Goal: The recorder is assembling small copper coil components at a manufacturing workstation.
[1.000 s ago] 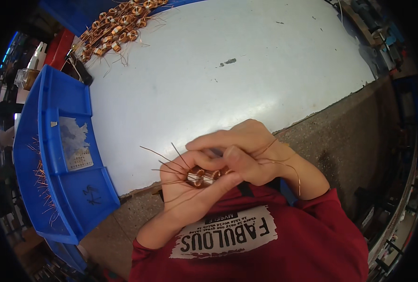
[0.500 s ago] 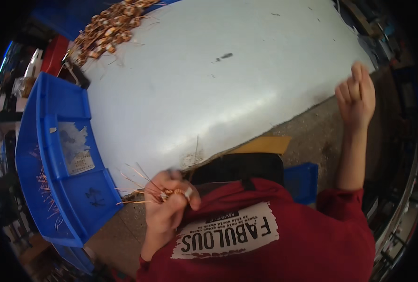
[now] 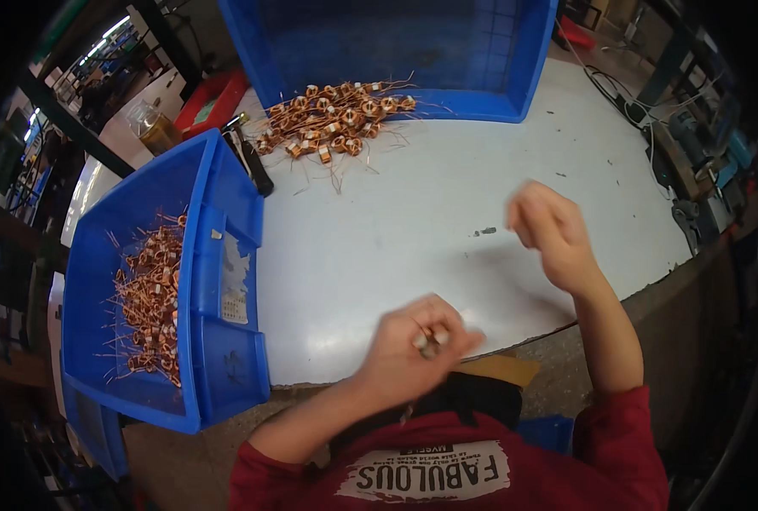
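Note:
My left hand (image 3: 413, 349) is curled shut around a small copper wire coil (image 3: 431, 341), above the table's near edge. Motion blurs the hand, and part of the coil is hidden by the fingers. Further right, my right hand (image 3: 549, 230) hangs over the table with its fingers closed; whatever they may hold is hidden. A heap of copper coils (image 3: 336, 123) with loose wire ends lies at the far left of the white table (image 3: 379, 221). More copper coils (image 3: 153, 298) lie in the blue bin (image 3: 195, 281) on the left.
Behind the heap, a large blue crate (image 3: 472, 104) lies on its side, opening toward me. A dark-handled tool (image 3: 251, 157), a red tray (image 3: 217, 102) and a jar (image 3: 153, 128) stand near the left bin. Cables and tools (image 3: 694, 162) line the right edge.
The view has shifted, bringing the crate and more of the bin into sight. My left hand has moved right with the coil, and my right hand has come inward over the table.

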The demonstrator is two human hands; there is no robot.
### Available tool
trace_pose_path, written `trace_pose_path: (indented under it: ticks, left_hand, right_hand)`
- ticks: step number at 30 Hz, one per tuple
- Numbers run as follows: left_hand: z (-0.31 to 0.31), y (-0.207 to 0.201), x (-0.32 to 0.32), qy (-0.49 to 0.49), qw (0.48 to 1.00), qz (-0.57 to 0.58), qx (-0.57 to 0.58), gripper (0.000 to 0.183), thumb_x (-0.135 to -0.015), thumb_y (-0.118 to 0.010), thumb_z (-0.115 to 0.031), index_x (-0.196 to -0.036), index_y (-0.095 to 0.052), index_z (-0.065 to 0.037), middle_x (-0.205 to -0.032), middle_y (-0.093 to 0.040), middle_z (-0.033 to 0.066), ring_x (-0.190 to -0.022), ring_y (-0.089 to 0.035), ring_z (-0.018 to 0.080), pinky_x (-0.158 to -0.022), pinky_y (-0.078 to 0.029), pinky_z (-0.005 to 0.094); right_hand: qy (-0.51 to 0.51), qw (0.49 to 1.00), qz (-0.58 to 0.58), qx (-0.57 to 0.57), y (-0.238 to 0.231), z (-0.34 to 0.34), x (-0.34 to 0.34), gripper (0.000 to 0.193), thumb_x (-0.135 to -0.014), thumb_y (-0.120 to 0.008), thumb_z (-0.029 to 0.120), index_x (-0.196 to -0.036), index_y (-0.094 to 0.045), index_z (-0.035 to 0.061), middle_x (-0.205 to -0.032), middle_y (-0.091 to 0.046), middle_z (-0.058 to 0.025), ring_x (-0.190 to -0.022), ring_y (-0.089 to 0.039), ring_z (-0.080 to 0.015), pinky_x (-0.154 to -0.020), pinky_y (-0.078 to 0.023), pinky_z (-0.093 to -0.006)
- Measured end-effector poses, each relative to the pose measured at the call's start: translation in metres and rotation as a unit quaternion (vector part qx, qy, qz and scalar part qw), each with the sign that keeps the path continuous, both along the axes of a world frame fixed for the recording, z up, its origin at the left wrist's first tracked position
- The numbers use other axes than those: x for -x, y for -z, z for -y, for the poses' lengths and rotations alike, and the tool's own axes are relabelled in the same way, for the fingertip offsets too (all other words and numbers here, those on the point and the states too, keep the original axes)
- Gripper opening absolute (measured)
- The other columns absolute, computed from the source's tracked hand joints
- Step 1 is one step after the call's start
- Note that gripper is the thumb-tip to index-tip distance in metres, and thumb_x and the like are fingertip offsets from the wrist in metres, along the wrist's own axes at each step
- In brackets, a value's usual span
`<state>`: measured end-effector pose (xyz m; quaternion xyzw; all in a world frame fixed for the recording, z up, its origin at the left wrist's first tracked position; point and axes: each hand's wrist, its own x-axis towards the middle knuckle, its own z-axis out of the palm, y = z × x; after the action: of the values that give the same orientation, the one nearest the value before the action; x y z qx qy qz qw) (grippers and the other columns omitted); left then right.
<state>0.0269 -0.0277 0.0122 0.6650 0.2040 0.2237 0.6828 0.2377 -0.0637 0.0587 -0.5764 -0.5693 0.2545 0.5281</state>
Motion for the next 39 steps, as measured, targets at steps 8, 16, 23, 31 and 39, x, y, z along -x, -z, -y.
trace_pose_path:
  ticks: [8, 16, 23, 31, 39]
  left_hand:
    - [-0.034, 0.024, -0.004, -0.159, 0.950, -0.027, -0.268, 0.018, -0.076, -0.065, -0.007, -0.061, -0.056, -0.008, -0.079, -0.059, 0.0017, -0.097, -0.054, 0.0218, -0.077, -0.044, 0.0287]
    - [-0.030, 0.009, 0.017, -0.232, 0.824, -0.095, -0.507, 0.015, -0.074, -0.070, -0.014, -0.064, -0.060, -0.009, -0.089, -0.061, -0.0006, -0.111, -0.049, 0.0268, -0.095, -0.038, 0.0356]
    - [-0.037, 0.016, 0.032, -0.101, 0.952, -0.074, -0.280, 0.018, -0.078, -0.067, -0.011, -0.065, -0.054, -0.008, -0.072, -0.059, 0.0031, -0.081, -0.060, 0.0167, -0.073, -0.045, 0.0269]
    - [-0.045, 0.021, 0.028, -0.108, 0.991, 0.076, 0.035, 0.014, -0.083, -0.062, -0.008, -0.072, -0.053, -0.009, -0.071, -0.059, 0.0043, -0.072, -0.059, 0.0118, -0.065, -0.044, 0.0196]
    - [-0.046, 0.007, 0.023, -0.155, 0.912, 0.193, 0.327, 0.014, -0.085, -0.058, -0.009, -0.074, -0.050, -0.008, -0.067, -0.056, 0.0030, -0.071, -0.058, 0.0123, -0.071, -0.047, 0.0212]
  right_hand:
    - [0.049, 0.953, 0.294, 0.047, -0.011, -0.141, -0.024, 0.013, -0.087, -0.050, 0.016, -0.088, -0.057, 0.0050, -0.077, -0.055, -0.0053, -0.067, -0.049, -0.0161, -0.065, -0.041, -0.0265]
    - [0.071, 0.918, 0.384, 0.063, 0.015, -0.228, -0.030, 0.033, -0.075, -0.060, 0.007, -0.106, -0.051, 0.0003, -0.098, -0.061, -0.0206, -0.085, -0.060, -0.0337, -0.076, -0.048, -0.0400]
    - [0.088, 0.936, 0.337, 0.058, 0.012, -0.222, -0.017, 0.042, -0.066, -0.068, -0.001, -0.104, -0.051, 0.0008, -0.076, -0.060, -0.0133, -0.065, -0.057, -0.0275, -0.065, -0.047, -0.0349]
    - [0.151, 0.879, 0.447, 0.068, -0.004, -0.189, -0.017, 0.035, -0.065, -0.068, -0.003, -0.097, -0.055, 0.0009, -0.076, -0.057, -0.0122, -0.064, -0.054, -0.0224, -0.062, -0.046, -0.0317]
    - [0.141, 0.929, 0.304, 0.156, -0.033, -0.132, -0.015, 0.025, -0.067, -0.067, 0.000, -0.090, -0.058, 0.0004, -0.070, -0.052, -0.0084, -0.060, -0.049, -0.0162, -0.059, -0.044, -0.0265]
